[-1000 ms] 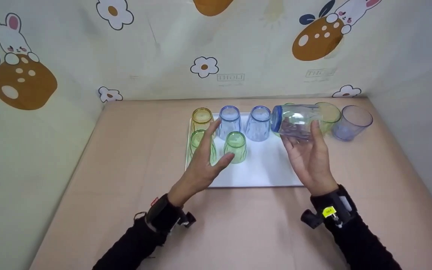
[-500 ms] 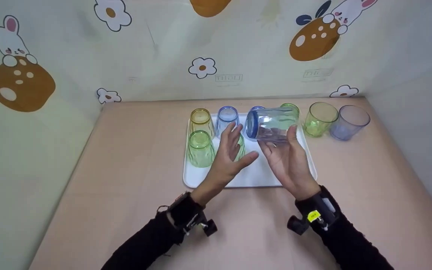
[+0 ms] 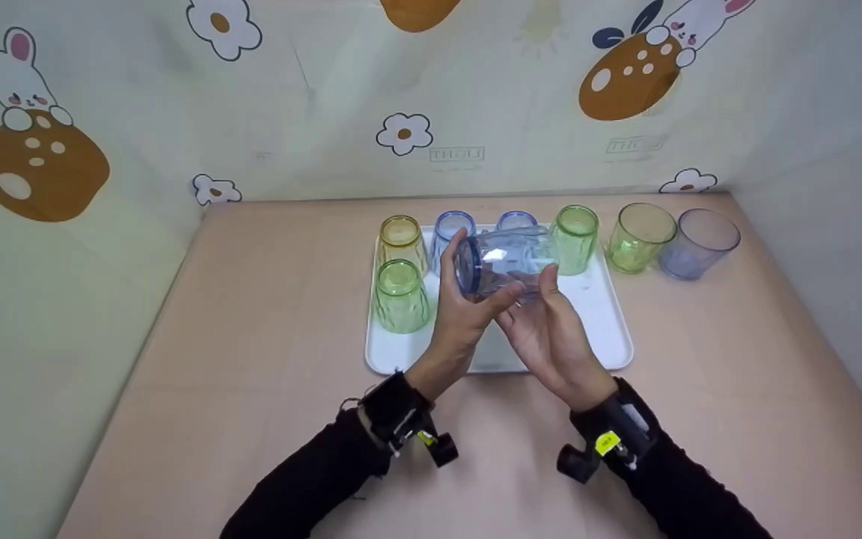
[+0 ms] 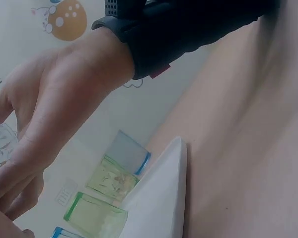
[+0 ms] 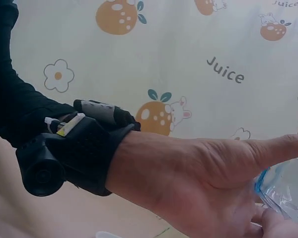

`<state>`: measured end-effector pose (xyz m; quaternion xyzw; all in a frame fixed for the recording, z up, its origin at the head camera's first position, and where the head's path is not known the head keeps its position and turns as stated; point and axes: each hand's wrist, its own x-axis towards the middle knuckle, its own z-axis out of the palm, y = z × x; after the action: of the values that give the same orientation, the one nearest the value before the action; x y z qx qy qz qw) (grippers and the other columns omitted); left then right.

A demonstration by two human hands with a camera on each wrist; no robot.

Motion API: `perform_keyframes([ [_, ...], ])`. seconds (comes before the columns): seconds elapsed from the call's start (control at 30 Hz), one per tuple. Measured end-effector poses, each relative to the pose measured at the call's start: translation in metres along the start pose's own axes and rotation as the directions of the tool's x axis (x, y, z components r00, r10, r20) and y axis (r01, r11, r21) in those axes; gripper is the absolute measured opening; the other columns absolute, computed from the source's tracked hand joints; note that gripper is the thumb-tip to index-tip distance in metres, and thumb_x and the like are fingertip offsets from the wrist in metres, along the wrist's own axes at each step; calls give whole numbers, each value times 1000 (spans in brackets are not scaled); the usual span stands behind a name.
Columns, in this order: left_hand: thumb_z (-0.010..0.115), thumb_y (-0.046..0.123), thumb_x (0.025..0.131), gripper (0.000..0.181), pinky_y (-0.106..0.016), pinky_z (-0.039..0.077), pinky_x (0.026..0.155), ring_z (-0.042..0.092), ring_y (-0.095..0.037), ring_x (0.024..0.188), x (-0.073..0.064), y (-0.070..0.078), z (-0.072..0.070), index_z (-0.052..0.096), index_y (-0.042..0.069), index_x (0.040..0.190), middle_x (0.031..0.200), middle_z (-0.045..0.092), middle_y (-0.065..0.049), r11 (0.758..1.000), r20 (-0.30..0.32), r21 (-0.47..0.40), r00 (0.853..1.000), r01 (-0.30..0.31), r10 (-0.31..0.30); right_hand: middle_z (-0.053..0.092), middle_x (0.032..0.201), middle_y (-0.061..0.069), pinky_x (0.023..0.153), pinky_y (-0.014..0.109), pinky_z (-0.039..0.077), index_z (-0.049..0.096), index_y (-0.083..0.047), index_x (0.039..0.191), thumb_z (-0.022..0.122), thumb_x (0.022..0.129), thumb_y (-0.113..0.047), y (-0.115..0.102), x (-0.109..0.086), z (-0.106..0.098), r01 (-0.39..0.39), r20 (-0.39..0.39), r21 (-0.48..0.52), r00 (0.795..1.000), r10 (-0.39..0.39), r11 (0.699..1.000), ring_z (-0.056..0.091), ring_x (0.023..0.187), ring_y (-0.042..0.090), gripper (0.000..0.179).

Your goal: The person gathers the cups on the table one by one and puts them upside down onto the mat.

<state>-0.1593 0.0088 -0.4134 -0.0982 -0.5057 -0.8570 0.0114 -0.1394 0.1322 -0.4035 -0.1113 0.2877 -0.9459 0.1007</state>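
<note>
A clear blue-tinted drinking glass (image 3: 513, 258) lies sideways in the air above the tray, its thick blue base toward the left. My right hand (image 3: 554, 340) grips its rim end from below, thumb on the near side. Around the base end my left hand (image 3: 461, 322) curls, with its thumb on the near side and a finger at the far left. In the left wrist view, only part of the glass (image 4: 1, 144) shows behind the left hand (image 4: 64, 104). The right wrist view shows the right hand (image 5: 198, 178) with the thumb stretched along the glass (image 5: 285, 186).
Upside-down glasses stand on a white tray (image 3: 588, 329): amber (image 3: 401, 239), green (image 3: 401, 296), blue (image 3: 453, 224), another blue (image 3: 516, 219) and green (image 3: 575, 239). Right of the tray, a yellow-green glass (image 3: 637, 239) and a bluish glass (image 3: 697, 247) stand upright. A printed sheet hangs behind.
My right hand has brought the blue glass left and slightly down over the tray. My left hand has moved right and taken hold of its base end, covering the front green glass from view.
</note>
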Motion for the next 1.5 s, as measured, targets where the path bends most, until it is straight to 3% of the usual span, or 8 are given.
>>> perform_keyframes([
  [0.13,97,46,62,130,-38,37,112,42,-29,137,1,-3,2,19,16,161,156,38,-10,998,-27,-64,1000,-16,15,23,159,20,115,38,32,16,-13,161,56,100,-43,3,-1,1,-4,-1,19,1000,4,1000,37,140,27,79],
  [0.4,96,31,70,92,-40,41,108,49,-35,128,0,-5,4,44,4,141,137,54,-18,996,-63,-76,997,-42,37,34,148,18,115,39,33,9,-3,160,55,100,-43,4,-1,1,-8,-6,22,1000,8,1000,49,125,21,85],
  [0.73,96,43,65,106,-36,37,111,47,-29,133,-1,-3,5,38,5,145,141,51,-15,993,-55,-122,998,8,-15,23,160,20,115,40,33,15,-15,161,63,100,-43,-1,0,-5,-44,-61,-26,997,43,999,34,142,38,83],
  [1.0,94,48,63,111,-37,37,112,48,-29,133,-2,-4,10,34,3,146,142,50,-17,984,-53,-174,997,45,-55,30,157,22,114,38,34,18,-13,161,61,102,-42,-8,-4,-10,-58,-98,-57,994,52,997,37,142,34,79],
  [1.2,91,53,64,111,-37,38,111,47,-28,133,0,-4,9,35,3,146,142,50,-17,995,-46,-91,998,32,-36,31,155,24,113,38,36,18,-7,159,65,99,-44,-13,-4,-19,-45,-150,-67,988,35,997,42,139,33,84],
  [1.33,89,51,67,107,-39,42,108,47,-30,133,3,-1,5,34,4,145,143,49,-19,1000,-39,-18,999,-13,12,31,149,25,112,35,37,11,1,157,66,98,-43,-21,-4,-30,-32,-233,-94,972,9,995,46,133,30,92],
  [1.5,84,33,85,87,-38,41,109,47,-30,134,7,5,-1,29,2,145,143,48,-20,987,31,116,994,-108,105,27,150,28,112,34,37,14,2,153,62,101,-36,-41,-5,-50,41,-316,-45,947,-53,998,38,140,35,81],
])
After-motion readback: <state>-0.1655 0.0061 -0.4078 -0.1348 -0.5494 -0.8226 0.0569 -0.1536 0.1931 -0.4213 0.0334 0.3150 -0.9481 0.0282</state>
